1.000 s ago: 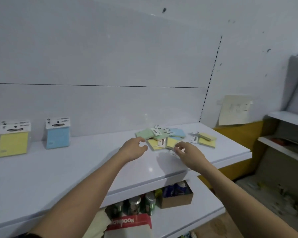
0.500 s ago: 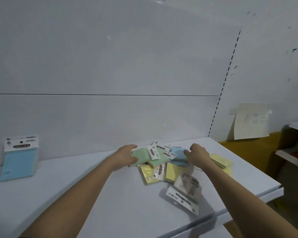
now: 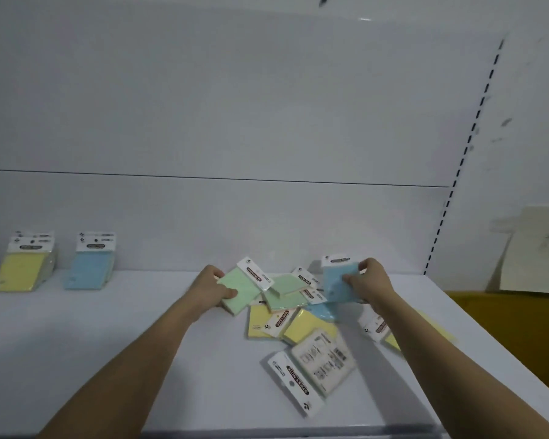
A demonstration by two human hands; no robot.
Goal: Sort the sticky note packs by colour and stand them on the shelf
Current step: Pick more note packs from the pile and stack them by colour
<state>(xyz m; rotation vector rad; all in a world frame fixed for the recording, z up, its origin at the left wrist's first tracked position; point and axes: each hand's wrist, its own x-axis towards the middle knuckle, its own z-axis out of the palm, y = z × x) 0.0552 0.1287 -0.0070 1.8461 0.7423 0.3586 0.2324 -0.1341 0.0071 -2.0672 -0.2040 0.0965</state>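
Blue pack (image 3: 341, 285) now lifted, right hand (image 3: 370, 285) | green pack (image 3: 240, 289) still gripped, left hand (image 3: 211, 288)

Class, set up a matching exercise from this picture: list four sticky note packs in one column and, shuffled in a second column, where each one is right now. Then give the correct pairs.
Things
1. Green pack
2. Blue pack
3. Face-down pack
4. Yellow pack

Places
A. Standing against the back wall, far left
B. Held in the right hand
C. Lying flat at the front of the pile
D. Held in the left hand

Pairs: 1-D, 2-B, 3-C, 4-A
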